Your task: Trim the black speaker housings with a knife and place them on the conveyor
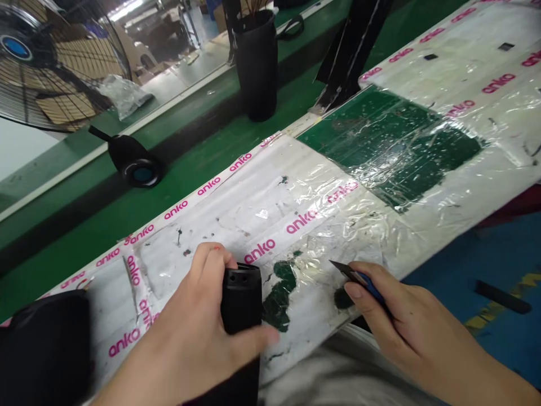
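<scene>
My left hand [203, 321] is wrapped round a long black housing [243, 299], gripping it upright or slightly tilted at the near edge of the worktop. Two small holes show near its upper end; the lower part runs out of the picture. In my right hand [393, 316] is a craft knife [367, 285] with a blue handle. Its dark pointed blade faces left, toward the housing and apart from it. Under both hands lies the worktop [270, 197], covered in worn white sheeting, clear tape and pink "anko" lettering.
Beyond the worktop runs a green conveyor belt [190, 146] carrying a black round-ended speaker [135, 160] and a tall black cylinder [256, 67]. A fan [54, 62] stands at upper left. A dark object [46, 349] fills the lower left corner. One black strip [502, 296] lies on the blue floor.
</scene>
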`<state>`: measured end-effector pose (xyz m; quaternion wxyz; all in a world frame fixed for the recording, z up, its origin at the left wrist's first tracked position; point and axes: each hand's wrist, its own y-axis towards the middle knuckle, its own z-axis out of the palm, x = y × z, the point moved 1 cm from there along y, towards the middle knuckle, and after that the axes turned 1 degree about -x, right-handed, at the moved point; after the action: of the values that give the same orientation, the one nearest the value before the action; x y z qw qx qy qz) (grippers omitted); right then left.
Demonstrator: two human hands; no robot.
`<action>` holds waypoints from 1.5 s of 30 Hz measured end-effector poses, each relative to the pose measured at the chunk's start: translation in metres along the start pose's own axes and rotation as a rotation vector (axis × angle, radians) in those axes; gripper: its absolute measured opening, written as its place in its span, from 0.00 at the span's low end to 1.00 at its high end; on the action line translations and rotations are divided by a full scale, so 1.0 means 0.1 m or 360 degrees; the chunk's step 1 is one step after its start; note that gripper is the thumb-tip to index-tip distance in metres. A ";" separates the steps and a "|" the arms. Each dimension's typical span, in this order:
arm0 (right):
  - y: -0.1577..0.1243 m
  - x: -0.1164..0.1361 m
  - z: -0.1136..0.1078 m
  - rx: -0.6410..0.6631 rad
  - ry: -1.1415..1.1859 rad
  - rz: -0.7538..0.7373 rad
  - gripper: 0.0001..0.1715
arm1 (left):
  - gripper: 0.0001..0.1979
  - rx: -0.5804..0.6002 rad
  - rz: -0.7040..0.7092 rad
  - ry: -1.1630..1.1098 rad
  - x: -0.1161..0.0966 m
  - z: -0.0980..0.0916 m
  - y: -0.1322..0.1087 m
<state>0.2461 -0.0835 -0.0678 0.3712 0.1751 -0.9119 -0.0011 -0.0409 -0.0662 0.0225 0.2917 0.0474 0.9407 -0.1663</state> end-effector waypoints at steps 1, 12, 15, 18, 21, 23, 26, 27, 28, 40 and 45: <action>0.00 0.00 0.00 -0.0005 -0.0015 -0.0005 0.07 | 0.25 0.0043 -0.0004 -0.0079 0.03 0.01 0.03; 0.04 0.10 -0.04 0.0091 -0.0079 0.0008 0.09 | 0.26 0.0483 0.0346 -0.1104 0.17 0.46 0.22; 0.05 0.17 -0.10 0.0159 -0.0086 -0.0012 0.09 | 0.27 0.0445 0.0337 -0.1120 0.15 0.46 0.20; 0.10 0.33 -0.21 0.0125 -0.0304 -0.0294 0.10 | 0.26 0.0412 0.0329 -0.1175 0.14 0.46 0.21; 0.17 0.49 -0.31 0.0178 -0.0604 -0.0558 0.14 | 0.25 0.0397 0.0338 -0.1200 0.13 0.47 0.23; 0.21 0.56 -0.34 0.0275 -0.0724 -0.0627 0.18 | 0.24 0.0399 0.0342 -0.1220 0.13 0.48 0.23; 0.24 0.59 -0.35 0.0333 -0.0806 -0.0686 0.29 | 0.25 0.0392 0.0358 -0.1240 0.13 0.49 0.22; 0.25 0.59 -0.35 0.0326 -0.0820 -0.0700 0.31 | 0.25 0.0390 0.0366 -0.1242 0.13 0.49 0.22; 0.26 0.59 -0.35 0.0334 -0.0830 -0.0712 0.33 | 0.25 0.0388 0.0375 -0.1245 0.13 0.50 0.22; 0.25 0.65 -0.35 0.0429 -0.0965 -0.0755 0.39 | 0.25 0.0406 0.0382 -0.1295 0.11 0.51 0.24; 0.25 0.68 -0.30 0.0392 -0.1116 -0.0737 0.39 | 0.23 0.0380 0.0478 -0.1197 0.06 0.48 0.25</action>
<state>0.2138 -0.0779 0.0034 0.0054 0.4067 -0.9129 -0.0350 -0.0159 -0.0594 -0.0254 0.6282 0.1536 0.7255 -0.2354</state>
